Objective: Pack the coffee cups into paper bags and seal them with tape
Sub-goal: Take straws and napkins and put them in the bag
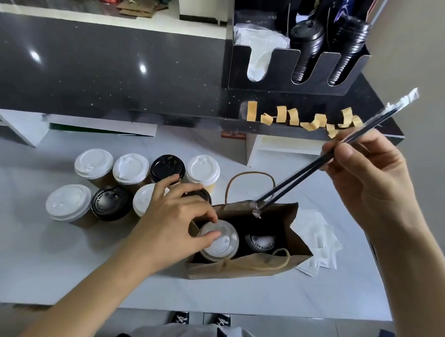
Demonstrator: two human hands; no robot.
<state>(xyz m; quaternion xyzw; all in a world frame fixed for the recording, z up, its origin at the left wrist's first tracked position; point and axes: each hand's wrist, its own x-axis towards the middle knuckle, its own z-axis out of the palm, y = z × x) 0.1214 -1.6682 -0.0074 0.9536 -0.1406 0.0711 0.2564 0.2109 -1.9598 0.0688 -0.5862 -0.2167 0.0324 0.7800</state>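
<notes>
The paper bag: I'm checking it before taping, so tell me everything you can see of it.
The paper bag is brown kraft paper with two twisted cord handles, the far one upright, the near one flopped over. It stands open on the pale counter, holding a white-lidded cup and a black-lidded cup. The left hand touches the white lid; the wrapped straws in the right hand point at its far rim. No tape on it.

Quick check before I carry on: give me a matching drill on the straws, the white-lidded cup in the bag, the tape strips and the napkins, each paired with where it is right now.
Things:
1. straws
2. white-lidded cup
3. tape strips
4. napkins

Places:
A. stuck along the dark shelf edge
B. on the counter, right of the paper bag
C. pinched in the right hand, tips at the bag's mouth
D. inside the bag, left hand touching its lid

Pairs: 1-C, 2-D, 3-A, 4-B
</notes>
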